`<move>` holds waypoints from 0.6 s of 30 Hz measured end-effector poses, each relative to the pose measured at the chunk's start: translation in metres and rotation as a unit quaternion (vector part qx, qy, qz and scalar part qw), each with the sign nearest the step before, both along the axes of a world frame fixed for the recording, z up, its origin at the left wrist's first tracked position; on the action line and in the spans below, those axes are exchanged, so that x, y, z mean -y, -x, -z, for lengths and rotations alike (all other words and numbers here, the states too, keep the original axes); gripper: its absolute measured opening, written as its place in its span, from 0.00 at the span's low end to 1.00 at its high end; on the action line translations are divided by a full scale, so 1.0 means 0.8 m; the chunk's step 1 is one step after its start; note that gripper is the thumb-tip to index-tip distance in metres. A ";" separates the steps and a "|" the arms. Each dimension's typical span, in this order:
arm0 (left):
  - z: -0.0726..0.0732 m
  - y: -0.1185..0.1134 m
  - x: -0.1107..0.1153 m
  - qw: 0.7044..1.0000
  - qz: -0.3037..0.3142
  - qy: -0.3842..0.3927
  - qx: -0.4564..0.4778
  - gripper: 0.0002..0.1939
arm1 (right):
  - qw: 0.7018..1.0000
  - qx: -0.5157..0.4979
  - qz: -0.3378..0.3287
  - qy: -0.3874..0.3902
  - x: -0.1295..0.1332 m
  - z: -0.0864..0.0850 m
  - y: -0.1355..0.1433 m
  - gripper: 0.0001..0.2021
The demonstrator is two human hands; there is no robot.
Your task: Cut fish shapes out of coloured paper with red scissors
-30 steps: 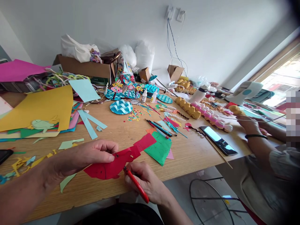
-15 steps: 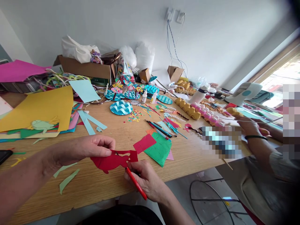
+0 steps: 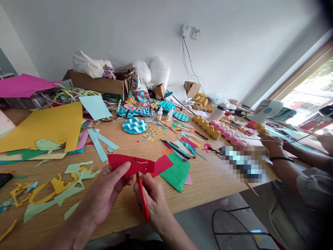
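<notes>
Red paper (image 3: 134,166) sat lower centre; your left hand (image 3: 105,194) had shifted to pinch it from below (thumb in front), apparently offering its lower edge to scissors (image 3: 144,199) your right hand (image 3: 154,199) gripped.

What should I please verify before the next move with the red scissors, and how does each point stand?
1. Left hand holding the red paper: ok.
2. Right hand on the red scissors: ok.
3. Blades at the paper's lower edge: ok.
4. Left fingers well away from the blades: not ok, they look close.
5. Loose red piece apart from the held paper: cannot tell, they overlap in view.
</notes>
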State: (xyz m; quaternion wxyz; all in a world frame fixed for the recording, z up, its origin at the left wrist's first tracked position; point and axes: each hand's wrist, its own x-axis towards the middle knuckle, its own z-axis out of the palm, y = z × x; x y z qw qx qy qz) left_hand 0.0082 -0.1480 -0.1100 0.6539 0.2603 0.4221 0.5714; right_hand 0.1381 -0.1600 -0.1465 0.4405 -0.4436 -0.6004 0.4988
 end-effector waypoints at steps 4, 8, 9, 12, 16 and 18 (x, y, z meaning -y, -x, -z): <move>-0.004 -0.004 -0.004 0.998 -0.061 -0.011 -0.020 0.10 | 0.999 0.026 -0.031 0.011 0.001 -0.002 0.000 0.18; -0.012 0.011 -0.007 0.993 -0.068 -0.039 -0.086 0.09 | 0.994 0.065 -0.078 0.044 0.006 -0.002 -0.021 0.20; -0.013 0.016 -0.008 0.991 -0.069 -0.048 -0.103 0.09 | 0.991 0.073 -0.099 0.051 0.009 -0.002 -0.029 0.20; -0.014 0.029 -0.010 0.984 -0.048 -0.067 -0.157 0.07 | 0.982 0.054 -0.148 0.101 0.018 -0.009 -0.053 0.21; -0.011 0.037 -0.010 0.976 0.013 -0.064 -0.208 0.04 | 0.974 -0.056 -0.172 0.139 0.023 -0.033 -0.064 0.26; -0.009 0.038 -0.008 0.975 0.029 -0.056 -0.215 0.04 | 0.975 -0.067 -0.176 0.117 0.019 -0.044 -0.059 0.26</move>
